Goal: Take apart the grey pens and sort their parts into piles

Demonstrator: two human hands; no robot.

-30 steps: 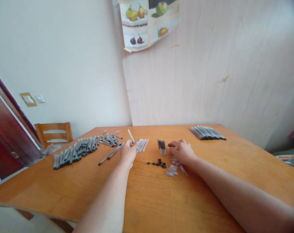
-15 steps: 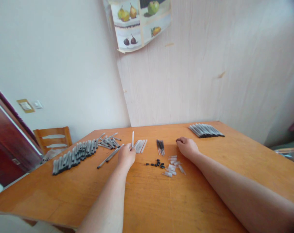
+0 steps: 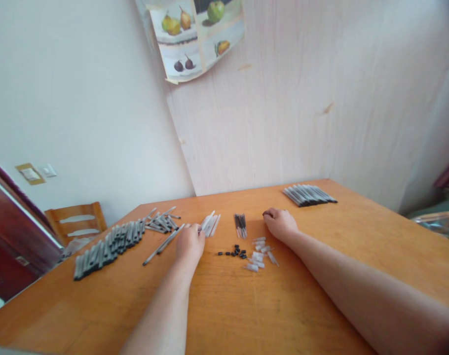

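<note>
1 pale tube [image 3: 208,218] is pinched in the left hand [image 3: 190,243], beside a row of similar tubes [image 3: 216,225] on the table [image 3: 224,301]. The right hand [image 3: 281,224] is curled near the slim dark sticks [image 3: 241,225]; I cannot tell whether it grips anything.

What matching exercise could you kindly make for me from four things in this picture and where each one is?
1. Left hand
2. Small black pieces
3. Fruit pictures
4. Wooden chair

A. Just left of the whitish caps
B. Beyond the table's left edge
C. At the clear tubes
D. On the wall

Pairs: 1-C, 2-A, 3-D, 4-B
</note>
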